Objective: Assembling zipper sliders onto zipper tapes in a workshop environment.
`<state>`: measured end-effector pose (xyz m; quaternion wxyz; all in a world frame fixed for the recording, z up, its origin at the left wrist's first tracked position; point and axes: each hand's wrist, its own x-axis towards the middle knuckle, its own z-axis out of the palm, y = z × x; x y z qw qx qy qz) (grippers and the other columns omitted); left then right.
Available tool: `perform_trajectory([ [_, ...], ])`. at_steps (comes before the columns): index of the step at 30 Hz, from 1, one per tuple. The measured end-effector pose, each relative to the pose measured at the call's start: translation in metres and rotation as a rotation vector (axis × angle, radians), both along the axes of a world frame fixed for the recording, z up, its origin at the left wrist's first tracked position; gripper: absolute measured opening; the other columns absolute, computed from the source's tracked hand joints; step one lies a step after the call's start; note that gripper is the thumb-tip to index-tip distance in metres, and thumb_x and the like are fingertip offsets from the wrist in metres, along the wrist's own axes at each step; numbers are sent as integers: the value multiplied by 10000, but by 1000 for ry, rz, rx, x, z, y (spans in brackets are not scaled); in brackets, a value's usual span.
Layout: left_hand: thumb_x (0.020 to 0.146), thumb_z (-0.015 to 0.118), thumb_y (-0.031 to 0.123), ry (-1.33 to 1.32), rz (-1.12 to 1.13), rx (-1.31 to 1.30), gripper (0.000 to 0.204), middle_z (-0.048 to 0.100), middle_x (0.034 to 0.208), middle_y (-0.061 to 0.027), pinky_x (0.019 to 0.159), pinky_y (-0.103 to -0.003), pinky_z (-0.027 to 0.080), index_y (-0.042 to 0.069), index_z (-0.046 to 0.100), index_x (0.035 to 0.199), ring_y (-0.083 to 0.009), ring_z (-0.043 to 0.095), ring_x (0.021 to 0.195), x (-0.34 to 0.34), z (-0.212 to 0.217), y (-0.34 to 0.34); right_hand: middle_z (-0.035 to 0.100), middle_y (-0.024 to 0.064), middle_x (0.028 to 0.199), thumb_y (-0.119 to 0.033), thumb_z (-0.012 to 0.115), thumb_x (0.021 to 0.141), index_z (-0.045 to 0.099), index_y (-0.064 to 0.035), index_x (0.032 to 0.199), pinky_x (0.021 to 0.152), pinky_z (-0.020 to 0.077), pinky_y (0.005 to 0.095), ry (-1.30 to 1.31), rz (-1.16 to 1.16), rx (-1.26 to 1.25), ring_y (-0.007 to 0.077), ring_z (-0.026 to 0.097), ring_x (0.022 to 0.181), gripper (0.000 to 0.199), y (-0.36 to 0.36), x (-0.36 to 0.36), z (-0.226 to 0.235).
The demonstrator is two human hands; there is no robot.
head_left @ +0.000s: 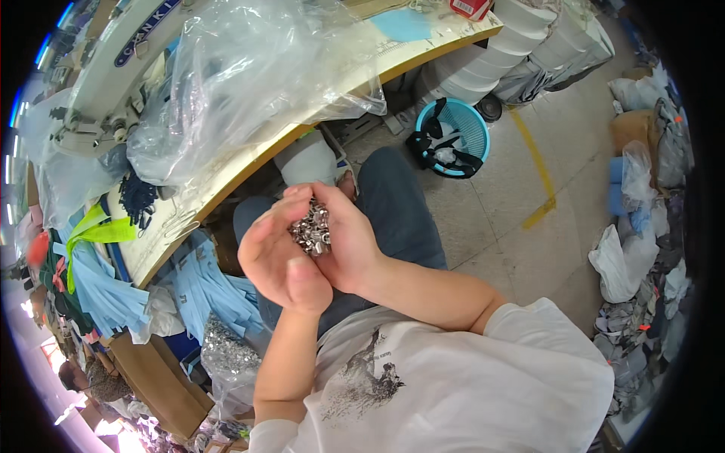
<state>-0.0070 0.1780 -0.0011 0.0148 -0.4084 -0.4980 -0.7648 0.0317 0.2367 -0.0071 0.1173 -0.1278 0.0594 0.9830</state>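
Observation:
My left hand [273,255] and my right hand [349,240] are cupped together above my lap, closed round a heap of small shiny silver metal pieces [311,229]. They look like little metal fittings, too small to name exactly. The fingertips of both hands meet at the far side, and the heap shows in the hollow between the palms. Beside my left forearm stands a clear plastic bag [226,361] full of similar silver pieces.
A sewing machine [113,83] and a large clear plastic bag [249,83] are on the worktable [170,238]. Light blue fabric strips [208,283] hang below its edge. A blue basket [474,130] stands on the floor [498,219]. Fabric scraps [634,332] are piled at the right.

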Motion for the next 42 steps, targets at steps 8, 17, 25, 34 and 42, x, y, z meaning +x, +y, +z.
perform_trajectory([
  [8, 874, 559, 163, 485, 149, -275, 142, 607, 718, -71, 619, -372, 452, 33, 598, 832, -238, 559, 637, 2, 16, -18, 603, 48, 874, -261, 483, 990, 557, -83, 1052, 673, 510, 301, -109, 285, 17, 158, 592, 737, 202, 8, -17, 0],
  [17, 718, 656, 105, 724, -105, -234, 78, 576, 662, -7, 531, -321, 398, 78, 628, 786, -197, 517, 538, 32, 28, -60, 464, -39, 802, -292, 512, 991, 518, -112, 1079, 411, 273, 161, -140, 499, 123, 36, 388, 583, 201, -18, -4, 2],
  [25, 879, 628, 73, 281, 740, -653, 137, 584, 687, -41, 518, -260, 419, 3, 616, 997, -124, 496, 539, -116, 42, -171, 497, -1, 823, -178, 499, 971, 545, -50, 1097, 371, 250, 157, -96, 671, 106, 43, 397, 577, 185, -42, 12, 2],
  [34, 865, 684, 314, 219, 762, -1149, 372, 603, 875, -88, 655, -259, 450, -17, 664, 1035, -125, 524, 699, -244, 7, -251, 523, 31, 863, -139, 501, 965, 562, -2, 1095, 372, 271, 161, -76, 718, 243, 59, 430, 604, 198, -67, 20, 2],
  [42, 842, 645, 82, -60, 722, -756, 84, 665, 959, -69, 787, -252, 463, 9, 642, 881, -122, 592, 853, -249, -6, -256, 543, 24, 878, -186, 543, 974, 584, -3, 1097, 417, 290, 161, -138, 692, 364, 53, 439, 622, 224, -68, 19, 14],
])
